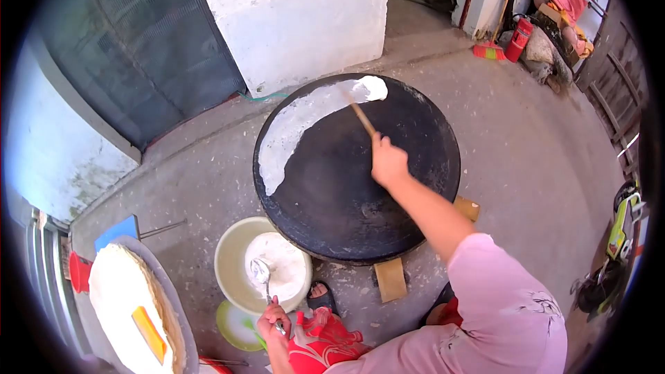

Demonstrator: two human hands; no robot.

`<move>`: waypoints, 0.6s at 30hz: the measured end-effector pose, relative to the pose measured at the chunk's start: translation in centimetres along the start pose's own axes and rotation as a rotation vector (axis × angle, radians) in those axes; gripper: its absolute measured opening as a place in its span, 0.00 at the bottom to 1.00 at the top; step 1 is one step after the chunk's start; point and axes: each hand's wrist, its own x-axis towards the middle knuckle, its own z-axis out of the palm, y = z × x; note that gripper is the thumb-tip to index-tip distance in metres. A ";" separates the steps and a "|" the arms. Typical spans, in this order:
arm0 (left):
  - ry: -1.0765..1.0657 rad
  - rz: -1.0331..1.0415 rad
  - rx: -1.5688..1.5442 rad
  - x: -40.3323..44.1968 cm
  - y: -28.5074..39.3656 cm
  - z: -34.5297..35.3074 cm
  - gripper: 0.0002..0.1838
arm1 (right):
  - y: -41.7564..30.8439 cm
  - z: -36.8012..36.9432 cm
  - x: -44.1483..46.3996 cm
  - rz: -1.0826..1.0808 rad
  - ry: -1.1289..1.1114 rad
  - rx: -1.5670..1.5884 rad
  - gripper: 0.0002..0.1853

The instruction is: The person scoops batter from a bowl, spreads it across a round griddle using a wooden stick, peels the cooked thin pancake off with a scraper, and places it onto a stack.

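My right hand [389, 161] is closed around the wooden handle of a batter spreader [363, 119], its far end blurred over the large round black griddle [353, 194]. A thin curved band of white batter [280, 140] runs along the griddle's left and far side, with a thicker white mound [374, 88] at its end. My left hand [274, 317] grips a metal ladle [260, 271], whose bowl hangs over the pale bucket [223, 263]. White batter [285, 268] lies inside the bucket.
Left of the bucket stands a stack of thin pancakes [121, 291] with an orange scraper [149, 332] on it. A green bowl [232, 325] sits beside the bucket. Farther off are a blue dustpan [118, 231], a broom [490, 50] and a red cylinder [519, 40].
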 end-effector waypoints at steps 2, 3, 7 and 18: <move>0.026 0.022 0.026 -1.0 0.2 0.1 0.14 | 3.5 0.1 0.9 0.115 -0.051 -0.047 0.25; 0.020 0.019 0.030 -1.3 0.3 0.1 0.14 | 5.2 -0.8 0.4 0.154 -0.084 -0.049 0.25; -0.012 -0.013 0.018 -0.6 0.9 -0.1 0.14 | 7.9 -6.3 -6.9 0.261 -0.197 0.087 0.27; -0.107 0.041 0.077 -6.3 -0.2 4.2 0.17 | 17.8 1.6 -1.3 0.341 -0.008 0.901 0.20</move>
